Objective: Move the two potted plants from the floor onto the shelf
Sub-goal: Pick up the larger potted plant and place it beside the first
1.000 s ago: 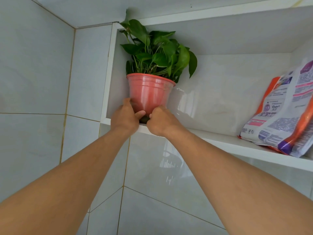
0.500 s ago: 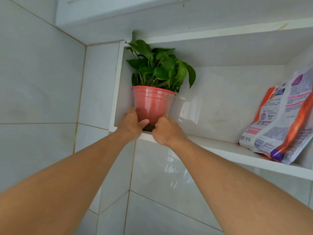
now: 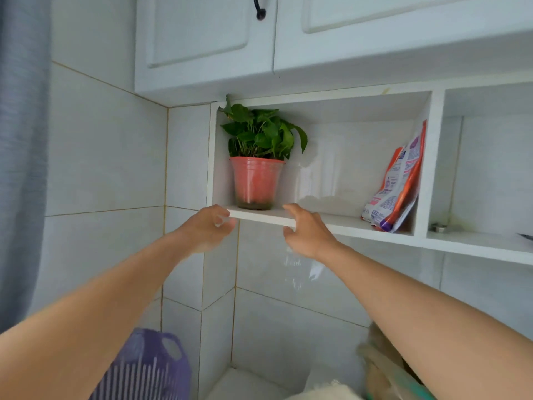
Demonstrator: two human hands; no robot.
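A green leafy plant in a red plastic pot (image 3: 256,183) stands upright at the left end of the white shelf (image 3: 323,223), close to the shelf's left wall. My left hand (image 3: 206,229) hovers just below and in front of the shelf edge, left of the pot, fingers loosely curled and holding nothing. My right hand (image 3: 307,232) is at the shelf edge to the pot's right, fingers apart, empty. Neither hand touches the pot. No second potted plant is in view.
An orange and white refill bag (image 3: 398,183) leans at the shelf's right end against a divider. White cabinet doors (image 3: 202,33) hang above. A purple basket (image 3: 147,368) and cloth bundles (image 3: 375,370) sit low. A grey curtain (image 3: 20,140) hangs at left.
Both hands have let go of the pot's base and drawn back to the shelf edge. The pot now stands alone on the shelf. The camera has pulled back and tilted.
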